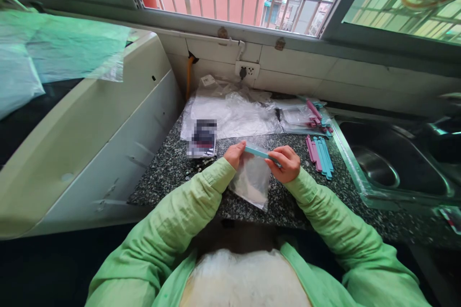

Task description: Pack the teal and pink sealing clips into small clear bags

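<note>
One blue clip [256,150] is hovering over the speckled counter [284,205]; my left hand [235,154] and right hand [287,163] are pinching its ends, a clear bag [252,180] extending from it toward me.

A blue clip [256,150] spans the top of a clear bag [252,180].

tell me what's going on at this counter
A person's left hand and right hand hold a slim light-blue plastic clip near its two ends, across one edge of a clear plastic bag. Whether it is shut can't be told. Loose pink and blue plastic clips lie on the speckled dark stone countertop, beside the metal-rimmed sink.
</note>
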Tool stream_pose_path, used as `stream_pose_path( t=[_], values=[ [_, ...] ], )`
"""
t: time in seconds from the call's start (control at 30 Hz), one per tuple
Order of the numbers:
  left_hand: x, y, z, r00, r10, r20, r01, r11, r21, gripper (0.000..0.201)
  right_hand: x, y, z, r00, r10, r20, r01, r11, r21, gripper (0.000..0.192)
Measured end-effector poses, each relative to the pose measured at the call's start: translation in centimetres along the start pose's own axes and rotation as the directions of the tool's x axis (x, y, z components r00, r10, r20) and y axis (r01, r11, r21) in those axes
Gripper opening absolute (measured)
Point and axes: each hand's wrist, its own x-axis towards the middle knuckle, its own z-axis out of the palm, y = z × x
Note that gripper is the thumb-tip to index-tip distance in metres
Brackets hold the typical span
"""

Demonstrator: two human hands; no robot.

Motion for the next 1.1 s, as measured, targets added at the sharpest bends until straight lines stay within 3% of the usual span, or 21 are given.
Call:
stream_pose_path(
  t=[0.87, 1.1],
  values=[
    [0.9, -1.3, -0.3, 0.998, -0.067, 0.022, 0.069, 0.988, -0.137, 0.045, -0.3, -0.1, 0.0, 1.0, 0.022, 0.003, -0.022, 1.0, 0.006, 0.01],
    [0.9, -1.2, 0.0, 0.992, -0.127, 0.011, 0.126, 0.958, -0.258, 0.041, -0.3, -0.1, 0.0, 1.0, -0.015, -0.028, 0.016, 0.999, 0.029, 0.011]
  ],
)
